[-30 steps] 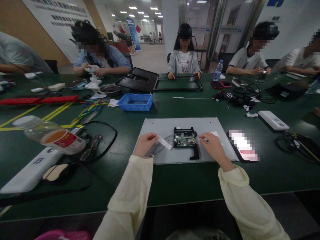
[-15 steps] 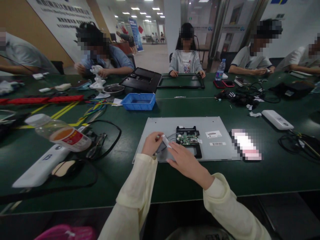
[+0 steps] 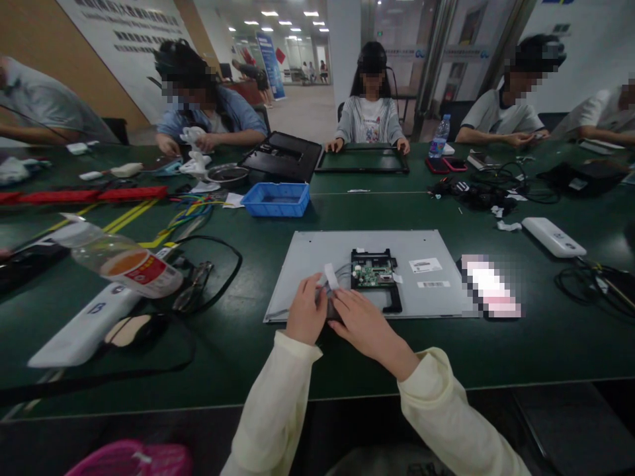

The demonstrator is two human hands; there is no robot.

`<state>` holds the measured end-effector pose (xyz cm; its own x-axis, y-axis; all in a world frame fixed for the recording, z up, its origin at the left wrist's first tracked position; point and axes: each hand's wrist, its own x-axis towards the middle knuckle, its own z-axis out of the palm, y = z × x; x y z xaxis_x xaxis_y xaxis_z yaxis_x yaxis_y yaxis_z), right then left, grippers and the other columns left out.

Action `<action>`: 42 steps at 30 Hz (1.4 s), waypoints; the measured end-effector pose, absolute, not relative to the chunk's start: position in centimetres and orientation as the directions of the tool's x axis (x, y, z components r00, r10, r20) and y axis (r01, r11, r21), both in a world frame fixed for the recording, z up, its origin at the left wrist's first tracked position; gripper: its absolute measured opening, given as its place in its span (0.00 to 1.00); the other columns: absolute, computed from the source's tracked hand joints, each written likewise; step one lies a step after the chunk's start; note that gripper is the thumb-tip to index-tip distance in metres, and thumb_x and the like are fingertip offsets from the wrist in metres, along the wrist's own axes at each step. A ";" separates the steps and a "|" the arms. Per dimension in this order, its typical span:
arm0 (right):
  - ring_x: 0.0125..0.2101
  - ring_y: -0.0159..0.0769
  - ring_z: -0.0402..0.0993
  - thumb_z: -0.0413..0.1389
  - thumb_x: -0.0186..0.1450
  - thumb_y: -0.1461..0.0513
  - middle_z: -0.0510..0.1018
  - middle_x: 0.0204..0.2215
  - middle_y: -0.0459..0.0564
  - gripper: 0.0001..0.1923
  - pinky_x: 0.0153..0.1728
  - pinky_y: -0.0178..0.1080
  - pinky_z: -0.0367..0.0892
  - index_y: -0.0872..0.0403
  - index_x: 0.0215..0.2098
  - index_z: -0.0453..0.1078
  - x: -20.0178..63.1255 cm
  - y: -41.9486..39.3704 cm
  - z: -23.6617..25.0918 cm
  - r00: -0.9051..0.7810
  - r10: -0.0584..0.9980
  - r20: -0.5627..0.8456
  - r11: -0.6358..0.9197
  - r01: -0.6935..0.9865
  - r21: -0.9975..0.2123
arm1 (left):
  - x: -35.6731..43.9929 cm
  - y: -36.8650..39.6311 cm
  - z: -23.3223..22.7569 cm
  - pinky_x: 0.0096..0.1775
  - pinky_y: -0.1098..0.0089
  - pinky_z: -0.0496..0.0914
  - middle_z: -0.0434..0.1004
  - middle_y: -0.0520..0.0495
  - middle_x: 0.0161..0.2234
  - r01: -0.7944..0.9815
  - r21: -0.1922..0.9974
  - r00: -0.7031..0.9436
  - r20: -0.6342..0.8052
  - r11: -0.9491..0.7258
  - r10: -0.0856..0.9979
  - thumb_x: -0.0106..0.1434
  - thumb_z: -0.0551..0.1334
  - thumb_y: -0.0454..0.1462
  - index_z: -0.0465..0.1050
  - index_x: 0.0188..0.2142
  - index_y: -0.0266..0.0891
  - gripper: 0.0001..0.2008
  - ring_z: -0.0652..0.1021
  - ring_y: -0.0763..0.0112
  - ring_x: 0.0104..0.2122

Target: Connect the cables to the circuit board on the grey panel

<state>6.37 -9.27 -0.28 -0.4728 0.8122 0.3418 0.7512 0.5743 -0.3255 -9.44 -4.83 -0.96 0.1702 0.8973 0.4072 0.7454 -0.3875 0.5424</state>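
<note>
A grey metal panel (image 3: pixel 431 241) lies flat on the green table in front of me. A small green circuit board (image 3: pixel 373 272) in a black frame sits at its middle, with thin wires running left from it. My left hand (image 3: pixel 306 313) pinches a white strip of tape (image 3: pixel 330 276) that sticks up near those wires. My right hand (image 3: pixel 361 317) lies next to the left one, fingers pressed on the wires and a dark part at the panel's near edge. What is under the fingers is hidden.
A phone (image 3: pixel 489 285) lies right of the panel. A tilted bottle (image 3: pixel 122 260), black cable (image 3: pixel 218 264) and white device (image 3: pixel 82 327) lie left. A blue tray (image 3: pixel 276 199) stands behind the panel. Several people work along the far side with a black frame (image 3: pixel 364 160).
My right hand left the right side of the circuit board and crossed over to the left hand. Both hands now meet at the wires, and the tape strip stands more upright.
</note>
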 end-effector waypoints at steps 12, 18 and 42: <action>0.57 0.45 0.63 0.54 0.65 0.60 0.68 0.56 0.62 0.23 0.59 0.49 0.58 0.61 0.57 0.63 6.4 -9.2 -0.7 -0.469 0.803 0.367 0.586 0.731 -0.350 | -9.0 -4.8 -0.5 0.53 0.58 0.67 0.71 0.39 0.51 0.815 0.266 0.423 0.336 -0.516 0.842 0.66 0.48 0.29 0.66 0.53 0.34 0.18 0.71 0.60 0.50; 0.58 0.46 0.61 0.55 0.64 0.59 0.66 0.57 0.64 0.26 0.60 0.49 0.57 0.63 0.58 0.61 6.1 -9.6 -0.7 -0.462 0.819 0.341 0.568 0.737 -0.365 | -9.0 -5.1 -0.2 0.50 0.58 0.67 0.73 0.43 0.51 0.852 0.201 0.415 0.301 -0.483 0.858 0.66 0.50 0.31 0.69 0.52 0.37 0.17 0.71 0.61 0.49; 0.61 0.45 0.56 0.52 0.63 0.64 0.64 0.58 0.65 0.25 0.61 0.49 0.57 0.64 0.58 0.58 6.3 -12.0 -0.8 -0.400 0.848 0.348 0.525 0.724 -0.447 | -7.9 -5.4 -0.3 0.58 0.53 0.57 0.66 0.38 0.58 0.908 0.259 0.279 0.209 -0.328 0.937 0.66 0.50 0.36 0.58 0.58 0.38 0.21 0.66 0.59 0.58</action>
